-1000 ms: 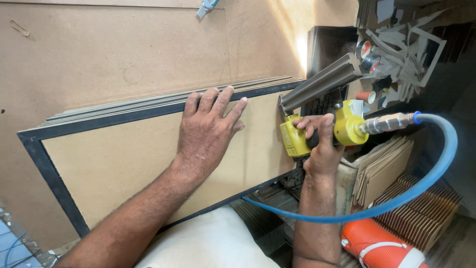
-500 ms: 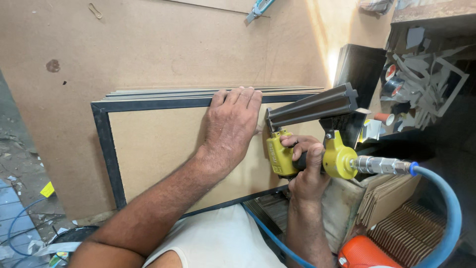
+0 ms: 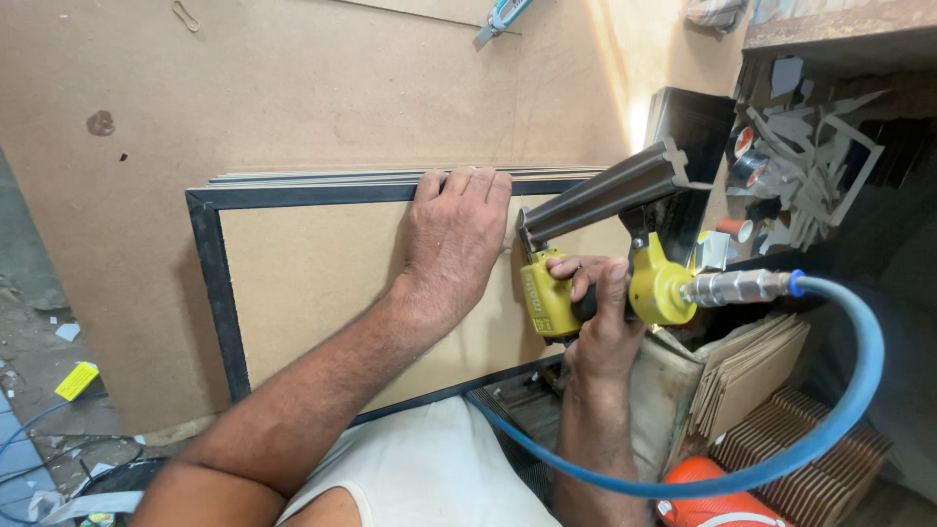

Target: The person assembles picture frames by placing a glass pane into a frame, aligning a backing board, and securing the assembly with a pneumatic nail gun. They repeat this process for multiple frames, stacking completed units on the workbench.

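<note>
I look down on a broad tan fibreboard worktop (image 3: pixel 293 88) that fills most of my view, with a bright patch of light falling on its right edge. Left of the worktop lies a grey, dusty floor (image 3: pixel 29 322) strewn with scraps. Right of it sits a dark wooden shelf (image 3: pixel 839 29) above a heap of grey offcut strips (image 3: pixel 810 166).

Frame (image 3: pixel 220 283) flat on table (image 3: pixel 293 88) — nail gun (image 3: pixel 595 244) at its right, cardboard stacks (image 3: pixel 752 376) beyond.
</note>
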